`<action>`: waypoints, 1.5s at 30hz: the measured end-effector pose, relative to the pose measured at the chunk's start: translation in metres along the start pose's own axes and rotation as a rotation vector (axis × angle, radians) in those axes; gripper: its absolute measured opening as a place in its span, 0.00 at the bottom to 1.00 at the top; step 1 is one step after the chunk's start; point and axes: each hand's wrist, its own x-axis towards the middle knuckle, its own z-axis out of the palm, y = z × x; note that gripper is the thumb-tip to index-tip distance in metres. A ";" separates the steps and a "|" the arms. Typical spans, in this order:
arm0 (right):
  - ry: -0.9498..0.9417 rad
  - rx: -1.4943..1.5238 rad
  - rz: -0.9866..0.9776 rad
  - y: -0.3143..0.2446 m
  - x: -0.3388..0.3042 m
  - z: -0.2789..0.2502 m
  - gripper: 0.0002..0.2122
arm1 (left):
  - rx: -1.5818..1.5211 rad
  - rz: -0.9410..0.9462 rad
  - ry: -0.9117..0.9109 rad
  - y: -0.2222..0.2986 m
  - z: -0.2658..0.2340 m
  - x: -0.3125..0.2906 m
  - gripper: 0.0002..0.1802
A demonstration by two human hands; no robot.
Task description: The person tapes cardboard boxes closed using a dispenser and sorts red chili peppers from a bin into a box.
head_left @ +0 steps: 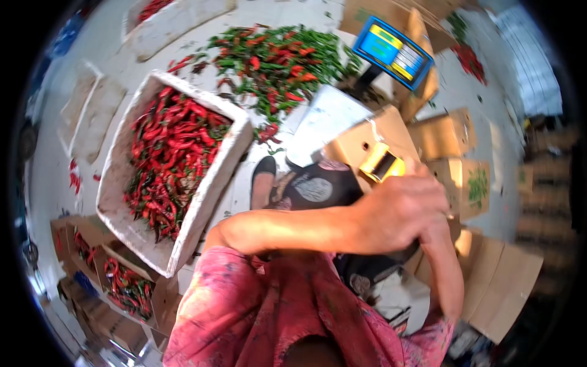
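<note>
My left arm reaches across in front of me to the right. My left hand is closed, its fingers curled, and what they hold is hidden. Behind it, my right hand overlaps it and is mostly covered, with blur on the fingers. At the fingertips there is a yellow tape dispenser with a dark opening. It is over a brown cardboard box that has a small round hole. Which hand grips the dispenser, I cannot tell.
A white foam crate of red chilies stands on the left. Green and red chilies are heaped ahead. A scale with a metal platform and blue display stands beyond the box. Open cartons lie on the right.
</note>
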 end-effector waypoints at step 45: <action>0.277 0.889 -0.055 -0.107 -0.005 0.020 0.28 | -0.009 -1.254 0.213 -0.039 -0.339 -0.233 0.03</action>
